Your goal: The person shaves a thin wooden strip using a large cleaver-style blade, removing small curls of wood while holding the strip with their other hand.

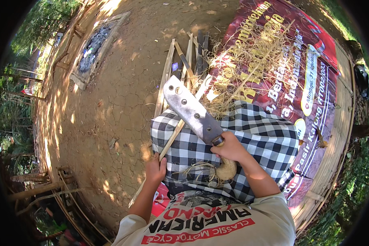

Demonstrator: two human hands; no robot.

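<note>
The right hand [230, 148] gripped a cleaver [192, 111] by its pale curved handle, the broad grey blade angled up and to the left above a checked cloth [266, 139] over the lap. The left hand [156, 170] clasped a thin bamboo strip [173, 137] that ran slantwise under the blade. More bamboo slats [188, 61] lay on the cracked dirt [110, 106] just beyond, beside a heap of dry shavings [250, 61] on a red banner [315, 86]. An ash-filled frame [95, 47] sat well apart, upper left.

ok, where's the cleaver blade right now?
Head view, centre: the cleaver blade is raised in the right hand, above the checkered cloth, beside the bamboo strip.
</note>
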